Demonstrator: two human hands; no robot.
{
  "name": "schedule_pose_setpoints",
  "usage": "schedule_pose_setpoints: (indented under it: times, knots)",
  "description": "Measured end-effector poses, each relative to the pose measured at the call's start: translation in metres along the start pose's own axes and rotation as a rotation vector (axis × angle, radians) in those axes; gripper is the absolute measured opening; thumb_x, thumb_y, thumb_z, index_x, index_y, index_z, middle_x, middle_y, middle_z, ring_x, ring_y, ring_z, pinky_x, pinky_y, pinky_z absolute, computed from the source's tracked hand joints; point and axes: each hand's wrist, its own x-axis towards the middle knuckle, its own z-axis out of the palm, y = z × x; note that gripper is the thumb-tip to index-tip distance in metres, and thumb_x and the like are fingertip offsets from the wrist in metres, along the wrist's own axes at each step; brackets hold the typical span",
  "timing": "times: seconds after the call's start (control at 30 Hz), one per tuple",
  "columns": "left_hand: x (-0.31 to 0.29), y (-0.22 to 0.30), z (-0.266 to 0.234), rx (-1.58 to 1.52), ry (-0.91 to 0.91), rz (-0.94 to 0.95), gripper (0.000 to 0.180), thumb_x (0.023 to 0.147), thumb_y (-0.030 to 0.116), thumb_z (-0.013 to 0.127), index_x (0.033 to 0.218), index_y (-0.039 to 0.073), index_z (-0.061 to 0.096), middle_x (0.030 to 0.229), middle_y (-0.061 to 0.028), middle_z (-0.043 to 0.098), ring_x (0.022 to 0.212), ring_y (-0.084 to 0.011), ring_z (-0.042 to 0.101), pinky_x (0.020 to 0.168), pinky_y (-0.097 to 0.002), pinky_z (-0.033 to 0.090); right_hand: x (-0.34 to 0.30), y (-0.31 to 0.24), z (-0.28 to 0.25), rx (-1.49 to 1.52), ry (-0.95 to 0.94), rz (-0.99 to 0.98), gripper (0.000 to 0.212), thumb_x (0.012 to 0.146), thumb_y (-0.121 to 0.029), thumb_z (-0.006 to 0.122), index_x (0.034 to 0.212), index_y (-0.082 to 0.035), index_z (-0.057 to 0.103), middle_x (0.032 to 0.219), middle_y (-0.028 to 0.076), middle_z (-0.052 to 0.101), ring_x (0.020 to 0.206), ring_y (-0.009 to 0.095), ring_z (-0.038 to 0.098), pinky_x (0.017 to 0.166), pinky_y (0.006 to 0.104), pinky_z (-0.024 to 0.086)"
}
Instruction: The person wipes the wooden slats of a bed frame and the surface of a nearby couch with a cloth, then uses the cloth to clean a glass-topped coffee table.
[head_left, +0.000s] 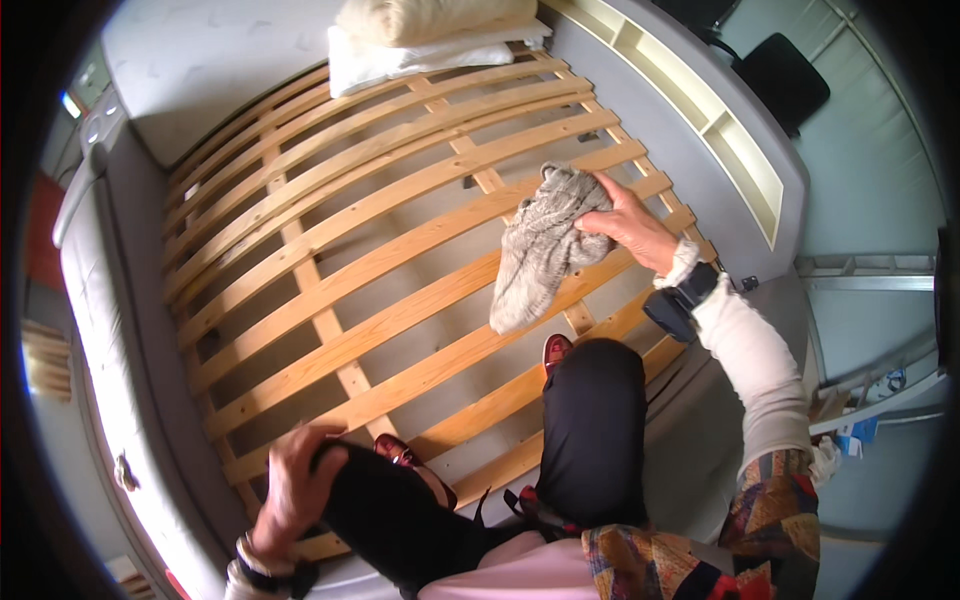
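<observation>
My right hand (pixel 632 226) is closed on a crumpled grey-beige knitted cloth (pixel 548 245), gripped at its upper right part between thumb and fingers. The cloth hangs down over the wooden bed slats (pixel 390 270) and narrows to a rounded lower end. Whether it is a sock, a hat or a rag does not show. At the lower left, my left hand (pixel 300 475) is beside my left knee, its fingers bent and apart, with nothing visible in it. My feet in dark red shoes (pixel 395 448) stand among the slats.
A grey padded bed frame (pixel 130 330) surrounds the slats. Folded white bedding (pixel 420 62) and a cream rolled one (pixel 430 18) lie at the far end. Along the right runs an open shelf compartment (pixel 690 95). Beyond it are a black chair (pixel 782 82) and a metal ladder (pixel 870 275).
</observation>
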Motion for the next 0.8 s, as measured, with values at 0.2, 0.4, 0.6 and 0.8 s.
schedule_pose_setpoints:
  times: [0.2, 0.4, 0.6, 0.8]
  knots:
    - [0.018, 0.007, 0.011, 0.111, 0.039, -0.061, 0.018, 0.080, 0.008, 0.072, 0.096, 0.001, 0.072, 0.102, -0.0161, 0.074, 0.094, -0.0352, 0.070, 0.088, -0.0426, 0.053, 0.072, 0.147, -0.027, -0.244, 0.071, -0.029, 0.070, 0.081, -0.013, 0.076, 0.144, -0.002, 0.049, 0.125, 0.017, 0.067, 0.113, 0.025, 0.064, 0.100, 0.0358, 0.051]
    - [0.025, 0.023, 0.000, 0.124, 0.036, -0.212, 0.017, 0.098, 0.007, 0.060, 0.103, -0.001, 0.074, 0.105, -0.0167, 0.075, 0.100, -0.0325, 0.072, 0.092, -0.0404, 0.055, 0.123, 0.222, -0.011, -0.550, -0.016, -0.195, 0.063, 0.077, -0.006, 0.070, 0.139, -0.007, 0.054, 0.129, 0.021, 0.064, 0.119, 0.039, 0.062, 0.101, 0.0420, 0.051]
    - [0.017, 0.042, 0.005, 0.165, 0.110, -0.321, 0.017, 0.098, 0.005, 0.059, 0.102, -0.001, 0.074, 0.107, -0.0161, 0.076, 0.101, -0.0319, 0.072, 0.093, -0.0402, 0.055, 0.139, 0.258, 0.005, -0.926, -0.283, -0.225, 0.073, 0.077, -0.008, 0.070, 0.146, -0.019, 0.049, 0.150, 0.013, 0.051, 0.129, 0.035, 0.059, 0.104, 0.0434, 0.053]
    - [0.042, 0.045, 0.019, 0.198, 0.099, -0.372, 0.018, 0.099, 0.004, 0.058, 0.101, -0.001, 0.075, 0.106, -0.0145, 0.076, 0.101, -0.0298, 0.072, 0.092, -0.0386, 0.055, 0.144, 0.283, 0.010, -1.073, -0.375, -0.032, 0.088, 0.077, -0.011, 0.075, 0.155, -0.024, 0.037, 0.161, 0.012, 0.033, 0.135, 0.038, 0.054, 0.098, 0.0489, 0.057]
